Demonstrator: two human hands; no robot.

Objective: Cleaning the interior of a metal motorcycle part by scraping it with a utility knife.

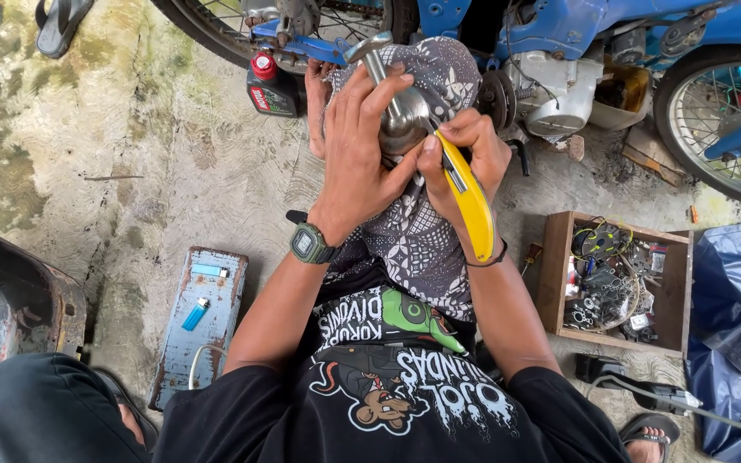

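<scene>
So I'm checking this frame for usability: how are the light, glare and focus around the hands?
Head view: soft, even daylight, no hard shadows; a bright highlight on the shiny metal part under the left hand; the right hand and its yellow-handled tool are sharp; wide-lens bending curves the blue motorbike along the top edge.

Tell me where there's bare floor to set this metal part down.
Widest free patch: concrete floor on the left, between the sandal, oil bottle and blue metal plate. Crowded on the right: wooden box full of small parts, blue tarp, motorbike engine. Left hand and right hand hold the metal part.
</scene>
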